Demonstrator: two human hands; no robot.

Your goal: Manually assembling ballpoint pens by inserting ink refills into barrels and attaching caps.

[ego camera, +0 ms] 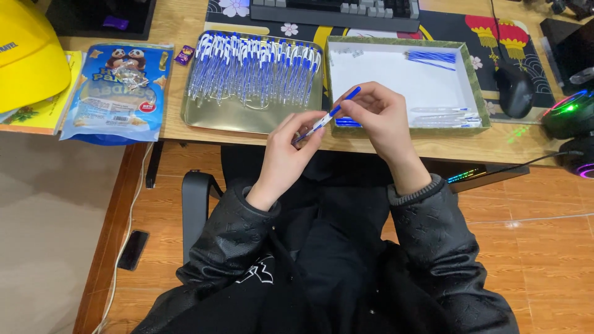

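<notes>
Black jacket sleeves (247, 229) filled the foreground as a seated person worked a single blue-and-clear ballpoint pen (327, 115) between both hands, just above the near edge of the wooden desk (173, 133). The left hand (289, 151) was closed in a pinch on the pen's lower tip end, while the right hand (380, 117) gripped the upper, blue end, so the pen slanted between them, apparently braced for fitting its parts together. Behind the left hand, a shallow metal tray (247, 117) held a dense row of matching pens, seemingly kept together as one lot. Behind the right hand, a white box with a green rim (479, 102) held loose blue refills (432, 58) in its far corner and clear barrels (447, 114) by its near wall, within easy reach. A snack packet (117, 93) and a yellow hard hat (28, 55) lay off to the left, a keyboard (337, 12) and mouse (515, 89) beyond.
</notes>
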